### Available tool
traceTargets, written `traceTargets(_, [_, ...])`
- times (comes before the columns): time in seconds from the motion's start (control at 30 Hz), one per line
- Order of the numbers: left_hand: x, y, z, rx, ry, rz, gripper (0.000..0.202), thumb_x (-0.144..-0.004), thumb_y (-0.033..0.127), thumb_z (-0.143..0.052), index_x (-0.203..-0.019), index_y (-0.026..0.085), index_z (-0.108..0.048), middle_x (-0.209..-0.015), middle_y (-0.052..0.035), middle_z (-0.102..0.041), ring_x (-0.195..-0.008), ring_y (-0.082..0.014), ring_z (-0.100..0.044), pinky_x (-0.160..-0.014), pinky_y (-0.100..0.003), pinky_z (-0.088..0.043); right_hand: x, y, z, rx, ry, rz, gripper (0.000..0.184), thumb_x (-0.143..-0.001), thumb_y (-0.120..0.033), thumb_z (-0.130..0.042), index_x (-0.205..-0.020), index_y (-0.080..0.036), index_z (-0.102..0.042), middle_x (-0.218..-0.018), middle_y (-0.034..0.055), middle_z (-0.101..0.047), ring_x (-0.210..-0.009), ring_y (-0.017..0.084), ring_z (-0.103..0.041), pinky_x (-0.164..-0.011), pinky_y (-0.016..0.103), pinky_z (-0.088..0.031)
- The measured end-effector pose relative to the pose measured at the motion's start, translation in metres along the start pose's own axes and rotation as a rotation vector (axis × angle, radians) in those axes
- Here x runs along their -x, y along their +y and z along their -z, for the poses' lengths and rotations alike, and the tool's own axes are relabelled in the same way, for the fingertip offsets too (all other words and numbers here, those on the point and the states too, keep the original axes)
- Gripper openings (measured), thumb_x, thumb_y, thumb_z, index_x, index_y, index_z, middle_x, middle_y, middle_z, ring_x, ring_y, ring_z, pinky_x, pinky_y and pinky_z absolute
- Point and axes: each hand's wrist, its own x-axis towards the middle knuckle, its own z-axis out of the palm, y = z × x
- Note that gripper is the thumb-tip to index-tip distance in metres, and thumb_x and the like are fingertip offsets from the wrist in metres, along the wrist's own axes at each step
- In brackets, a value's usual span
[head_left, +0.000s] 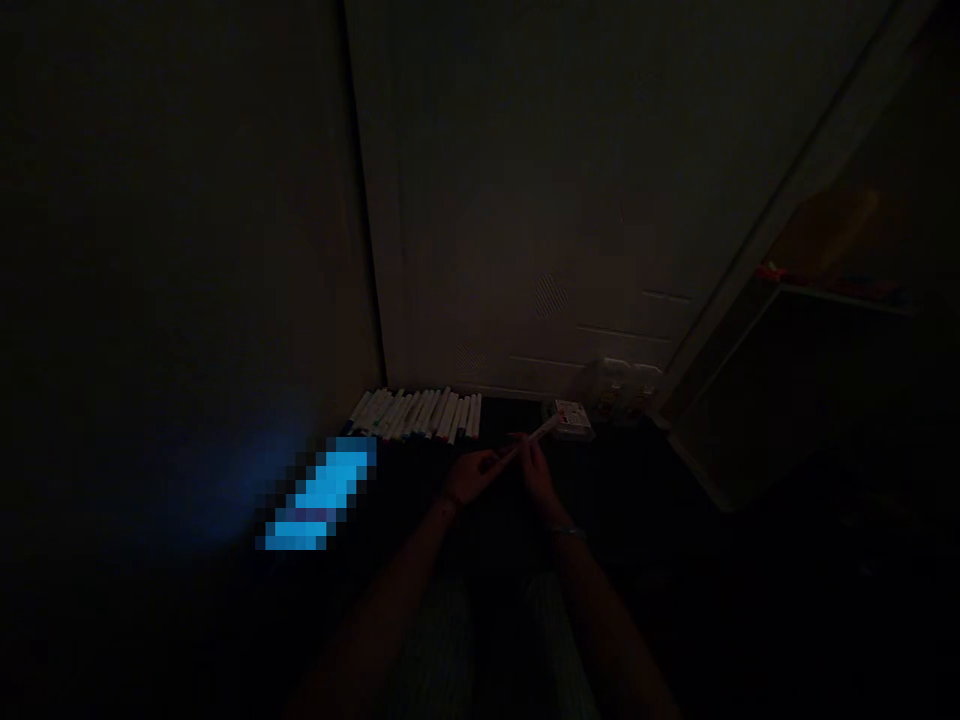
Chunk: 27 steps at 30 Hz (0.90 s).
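Observation:
The scene is very dark. My left hand [471,476] and my right hand [534,468] meet in front of me, both closed on one thin white marker pen [538,434] that points up and to the right. A row of several white marker pens [418,413] lies side by side on the dark floor just beyond my left hand, against the wall. A small white box [571,419] sits past the tip of the held pen.
A glowing blue screen [321,493] lies on the floor at the left. A pale door or panel [525,200] rises behind the pens. A dark shelf unit [787,380] stands at the right, with small pale items [626,385] at its foot.

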Motion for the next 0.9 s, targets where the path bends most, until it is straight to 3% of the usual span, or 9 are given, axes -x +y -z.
traceTargets(0.13, [-0.003,-0.002,0.001,0.136,0.074,0.001,0.038,-0.072,0.05,-0.043,-0.066,0.016,-0.059,-0.059,0.0024,-0.055,-0.057,-0.0095,-0.046,-0.056,-0.02,-0.035,0.001,0.0,0.002,0.041,0.043,-0.039,0.041,-0.083,-0.049,-0.033,-0.102,-0.019,-0.053,-0.068,-0.0005,-0.055,-0.061,0.011,-0.05,-0.058,0.021,-0.04])
traceTargets(0.2, [-0.004,-0.003,0.003,0.229,0.142,0.02,0.034,-0.073,0.049,-0.044,-0.074,0.017,-0.056,-0.059,0.003,-0.053,-0.056,-0.0087,-0.045,-0.056,-0.02,-0.035,0.002,-0.001,0.002,0.086,0.027,-0.022,0.04,-0.082,-0.048,-0.034,-0.101,-0.019,-0.055,-0.07,-0.0005,-0.055,-0.062,0.011,-0.05,-0.057,0.021,-0.04])
traceTargets(0.37, [-0.004,-0.002,0.008,0.495,0.347,0.08,0.038,-0.077,0.045,-0.041,-0.104,0.019,-0.042,-0.067,0.0025,-0.051,-0.054,-0.0074,-0.044,-0.053,-0.019,-0.036,0.003,-0.004,-0.001,0.161,-0.106,0.066,0.034,-0.078,-0.043,-0.044,-0.1,-0.021,-0.058,-0.092,0.0004,-0.06,-0.084,0.016,-0.053,-0.073,0.025,-0.04])
traceTargets(0.53, [-0.005,-0.002,0.012,0.497,0.481,0.104,0.041,-0.08,0.045,-0.036,-0.113,0.021,-0.037,-0.075,0.0001,-0.052,-0.055,-0.0081,-0.043,-0.053,-0.02,-0.036,0.004,-0.002,-0.003,0.187,-0.206,-0.012,0.032,-0.074,-0.044,-0.05,-0.093,-0.021,-0.064,-0.091,0.0011,-0.063,-0.084,0.018,-0.056,-0.075,0.028,-0.041])
traceTargets(0.7, [-0.008,-0.012,0.012,0.394,0.467,0.102,0.034,-0.078,0.045,-0.04,-0.095,0.018,-0.052,-0.067,0.0009,-0.05,-0.056,-0.0096,-0.043,-0.053,-0.021,-0.035,-0.001,0.0,-0.001,0.13,-0.039,-0.079,0.036,-0.072,-0.048,-0.051,-0.092,-0.021,-0.064,-0.089,0.0019,-0.063,-0.08,0.017,-0.055,-0.068,0.026,-0.042])
traceTargets(0.9, [-0.01,-0.02,0.008,0.39,0.413,0.112,0.032,-0.077,0.045,-0.039,-0.082,0.017,-0.055,-0.055,0.0039,-0.043,-0.05,-0.0086,-0.04,-0.048,-0.02,-0.031,-0.005,0.005,0.005,0.029,0.147,-0.186,0.042,-0.07,-0.051,-0.051,-0.094,-0.018,-0.06,-0.069,0.0005,-0.058,-0.057,0.011,-0.048,-0.048,0.02,-0.035])
